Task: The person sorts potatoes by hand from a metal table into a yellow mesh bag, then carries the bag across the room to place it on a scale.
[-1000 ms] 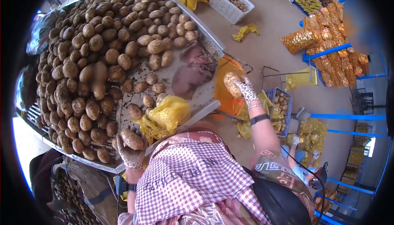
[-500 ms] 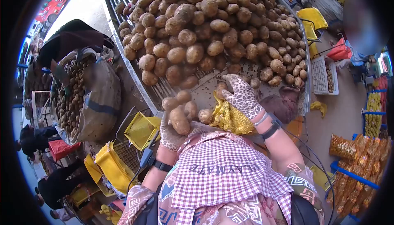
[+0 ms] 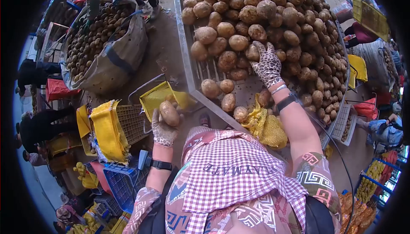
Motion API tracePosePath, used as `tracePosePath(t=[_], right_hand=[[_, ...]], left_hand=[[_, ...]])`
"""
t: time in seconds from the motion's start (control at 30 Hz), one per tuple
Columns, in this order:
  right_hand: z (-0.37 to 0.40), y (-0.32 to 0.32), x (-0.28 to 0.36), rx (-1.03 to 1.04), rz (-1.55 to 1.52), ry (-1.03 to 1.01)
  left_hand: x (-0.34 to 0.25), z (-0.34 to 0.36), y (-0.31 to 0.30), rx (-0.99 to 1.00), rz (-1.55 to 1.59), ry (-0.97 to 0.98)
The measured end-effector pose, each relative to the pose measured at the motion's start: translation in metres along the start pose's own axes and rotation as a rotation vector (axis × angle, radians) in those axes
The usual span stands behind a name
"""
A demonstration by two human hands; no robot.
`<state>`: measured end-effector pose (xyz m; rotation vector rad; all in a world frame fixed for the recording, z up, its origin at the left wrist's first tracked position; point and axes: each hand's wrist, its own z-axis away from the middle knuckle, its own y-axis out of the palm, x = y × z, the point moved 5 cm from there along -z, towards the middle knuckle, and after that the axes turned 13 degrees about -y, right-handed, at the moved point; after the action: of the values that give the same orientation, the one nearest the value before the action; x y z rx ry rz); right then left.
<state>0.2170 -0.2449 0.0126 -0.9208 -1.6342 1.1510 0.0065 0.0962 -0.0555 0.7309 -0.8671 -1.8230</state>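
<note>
My left hand (image 3: 164, 131), in a leopard-print glove, is closed around a large potato (image 3: 169, 113) beside a yellow mesh-like container (image 3: 156, 98). At the near side of the potato pile (image 3: 273, 18), my gloved right hand (image 3: 268, 66) has its thumb and fingers around a potato (image 3: 252, 53). Its palm side is hidden. A yellow net bag (image 3: 271, 131) lies below my right forearm at the tray's front edge. Several loose potatoes, among them one by the bag (image 3: 240, 114), rest near that edge.
The metal-edged slatted table (image 3: 188, 69) bears the pile. Left of it stand a big sack of potatoes (image 3: 124, 59), a crate draped with yellow net bags (image 3: 109, 127) and a blue crate (image 3: 121, 180). A white basket (image 3: 344, 127) is at the right. People are at the far left.
The view has turned left. My left hand moved from the tray's front out over the left side, now with one potato instead of several. My right hand left the net bag and reached the pile.
</note>
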Motion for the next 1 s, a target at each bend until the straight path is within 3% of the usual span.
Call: tracePosePath(t=[0.03,0.07,0.13,0.2,0.27,0.47,0.53,0.63,0.73,0.8,0.9,0.93,1.0], right_hand=[[0.006,-0.005,-0.001,-0.105,-0.221,-0.063],[0.016,-0.01,0.003,-0.144,-0.485,0.009],[0.033,0.015,-0.003,-0.061,-1.538,0.249],[0.065,0.028,0.016,0.079,-2.191,0.637],[0.079,0.028,0.028,0.073,-2.209,0.669],[0.092,0.037,0.052,0.076,-2.346,0.84],[0.087,0.048,0.053,0.164,-2.276,0.727],[0.086,0.052,0.066,0.183,-2.072,0.852],[0.082,0.056,0.083,0.205,-2.021,1.021],[0.079,0.063,0.087,0.235,-1.897,1.015],[0.07,0.057,0.101,0.26,-1.812,1.007],[0.069,0.06,0.102,0.263,-1.804,1.001],[0.067,0.066,0.102,0.252,-1.784,0.953]], left_hand=[[-0.008,-0.003,-0.005,-0.023,0.005,0.014],[-0.018,-0.009,-0.016,-0.005,0.016,0.008],[-0.037,-0.019,-0.035,-0.06,-0.006,-0.036],[-0.053,-0.027,-0.046,-0.153,-0.043,-0.041],[-0.068,-0.037,-0.058,-0.239,-0.056,-0.051],[-0.071,-0.042,-0.044,-0.178,-0.08,-0.042],[-0.064,-0.046,-0.041,-0.168,-0.078,-0.039],[-0.053,-0.051,-0.034,-0.073,-0.081,-0.126],[-0.03,-0.055,-0.017,0.163,-0.305,-0.352],[-0.025,-0.05,0.004,0.065,-0.445,-0.372],[-0.026,-0.069,0.03,-0.083,-1.152,-0.092],[-0.03,-0.076,0.037,-0.085,-1.148,-0.092],[-0.041,-0.079,0.065,-0.131,-1.623,-0.024]])
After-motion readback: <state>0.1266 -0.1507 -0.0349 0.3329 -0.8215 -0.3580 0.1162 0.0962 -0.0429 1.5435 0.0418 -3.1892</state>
